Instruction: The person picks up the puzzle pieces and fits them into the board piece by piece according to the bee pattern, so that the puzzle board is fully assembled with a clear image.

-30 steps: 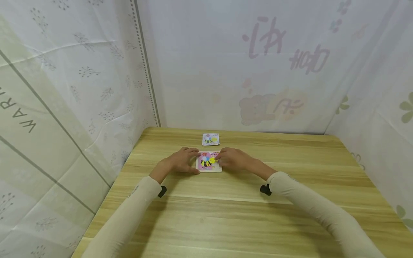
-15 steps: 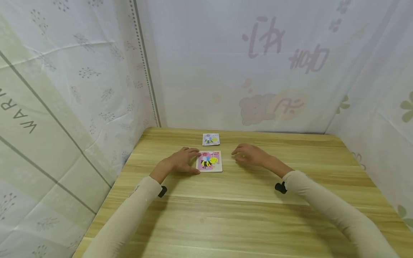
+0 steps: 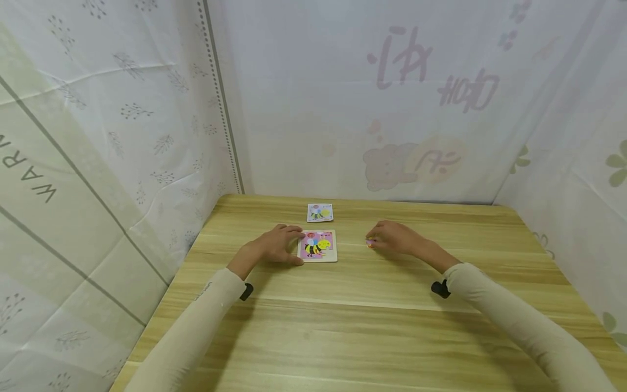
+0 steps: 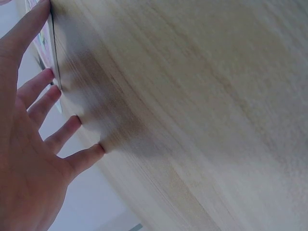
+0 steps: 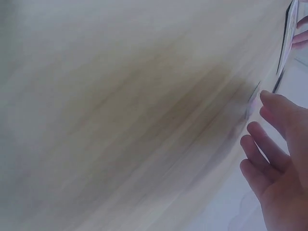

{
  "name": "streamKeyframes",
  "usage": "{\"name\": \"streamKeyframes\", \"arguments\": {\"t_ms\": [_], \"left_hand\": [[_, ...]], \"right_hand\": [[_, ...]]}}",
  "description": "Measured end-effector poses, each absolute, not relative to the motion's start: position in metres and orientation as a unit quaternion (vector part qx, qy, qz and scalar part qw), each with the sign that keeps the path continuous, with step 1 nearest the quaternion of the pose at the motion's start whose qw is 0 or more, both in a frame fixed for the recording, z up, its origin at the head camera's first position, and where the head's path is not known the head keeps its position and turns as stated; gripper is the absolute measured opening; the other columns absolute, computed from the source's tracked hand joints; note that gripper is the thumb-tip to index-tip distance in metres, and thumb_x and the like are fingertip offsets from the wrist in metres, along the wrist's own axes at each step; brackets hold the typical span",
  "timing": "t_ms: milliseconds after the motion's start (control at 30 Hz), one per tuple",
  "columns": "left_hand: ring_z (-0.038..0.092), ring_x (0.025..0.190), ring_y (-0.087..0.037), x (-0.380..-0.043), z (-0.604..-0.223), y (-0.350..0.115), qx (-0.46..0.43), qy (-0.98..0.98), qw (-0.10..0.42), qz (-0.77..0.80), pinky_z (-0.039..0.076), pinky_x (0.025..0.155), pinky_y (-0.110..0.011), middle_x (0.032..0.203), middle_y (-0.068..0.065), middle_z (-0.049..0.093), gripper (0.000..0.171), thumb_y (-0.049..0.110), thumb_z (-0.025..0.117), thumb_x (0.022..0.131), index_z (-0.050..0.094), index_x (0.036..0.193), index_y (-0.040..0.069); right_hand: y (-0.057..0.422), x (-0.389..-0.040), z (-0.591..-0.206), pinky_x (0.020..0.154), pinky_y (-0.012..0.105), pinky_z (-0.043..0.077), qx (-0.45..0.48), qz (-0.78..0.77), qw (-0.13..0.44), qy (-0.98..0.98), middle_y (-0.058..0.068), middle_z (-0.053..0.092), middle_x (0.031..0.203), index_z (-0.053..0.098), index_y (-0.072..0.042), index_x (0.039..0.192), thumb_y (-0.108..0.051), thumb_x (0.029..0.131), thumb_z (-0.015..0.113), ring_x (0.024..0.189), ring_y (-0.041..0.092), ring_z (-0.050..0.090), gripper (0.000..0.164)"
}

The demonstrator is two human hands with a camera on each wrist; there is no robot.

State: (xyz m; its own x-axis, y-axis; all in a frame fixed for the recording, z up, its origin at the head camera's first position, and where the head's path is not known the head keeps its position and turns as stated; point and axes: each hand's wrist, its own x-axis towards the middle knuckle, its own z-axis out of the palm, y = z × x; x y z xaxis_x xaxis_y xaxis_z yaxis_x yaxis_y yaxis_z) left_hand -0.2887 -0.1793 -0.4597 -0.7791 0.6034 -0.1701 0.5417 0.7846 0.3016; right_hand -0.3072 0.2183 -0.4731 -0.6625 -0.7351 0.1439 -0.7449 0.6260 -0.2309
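A square jigsaw puzzle board [image 3: 318,255] with a bee picture lies flat on the table in the head view. Bare board shows at its lower right. My left hand [image 3: 280,244] rests at its left side, thumb at the near corner and fingertips near the far corner. In the left wrist view its fingers are straight and spread. To the right of the board, my right hand [image 3: 394,238] pinches a small pink puzzle piece [image 3: 370,243] close over the table. The thumb [image 5: 273,99] overlaps the piece in the right wrist view.
A bee picture card [image 3: 320,213] lies beyond the board, towards the back of the wooden table [image 3: 313,337]. Printed cloth [image 3: 303,98] hangs behind the table and along both sides.
My right hand has moved right, away from the board, and now has a pink puzzle piece at its fingertips. My left hand has stayed at the board's left side.
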Motion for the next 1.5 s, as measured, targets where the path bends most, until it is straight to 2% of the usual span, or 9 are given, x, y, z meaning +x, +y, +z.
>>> {"name": "streamKeyframes", "arguments": {"t_ms": [433,700,1200,1500], "left_hand": [[0.029,0.151,-0.039,-0.286,-0.458,-0.182,0.303,0.936,0.131,0.126,0.032,0.119,-0.061,0.164,-0.010,0.038,0.085,0.056,0.077,0.089,0.049,0.155,0.011],[0.029,0.151,-0.039,-0.288,-0.461,-0.182,0.302,0.937,0.133,0.117,0.033,0.118,-0.061,0.165,-0.009,0.038,0.086,0.058,0.076,0.089,0.048,0.156,0.013],[0.029,0.151,-0.039,-0.287,-0.458,-0.181,0.300,0.937,0.135,0.119,0.034,0.117,-0.062,0.164,-0.009,0.038,0.085,0.057,0.077,0.089,0.048,0.156,0.013],[0.029,0.152,-0.038,-0.288,-0.459,-0.179,0.297,0.937,0.135,0.122,0.033,0.118,-0.062,0.165,-0.007,0.038,0.084,0.057,0.077,0.089,0.048,0.156,0.015]], "right_hand": [[0.219,-0.303,-0.478,0.080,0.040,0.057,0.413,0.164,0.007,-0.896,0.008,0.071,0.106,0.078,-0.007,0.116,-0.013,0.098,0.074,0.093,0.022,0.066,0.020],[0.208,-0.305,-0.479,0.082,0.037,0.058,0.411,0.158,0.002,-0.898,0.004,0.072,0.106,0.079,-0.010,0.115,-0.018,0.098,0.075,0.094,0.017,0.066,0.020],[0.181,-0.303,-0.481,0.085,0.039,0.058,0.424,0.167,-0.002,-0.890,0.003,0.073,0.107,0.079,-0.011,0.116,-0.022,0.098,0.075,0.097,0.020,0.068,0.021],[0.171,-0.305,-0.479,0.085,0.036,0.058,0.432,0.155,0.008,-0.888,0.002,0.073,0.106,0.080,-0.013,0.115,-0.025,0.098,0.075,0.096,0.015,0.067,0.021]]}}
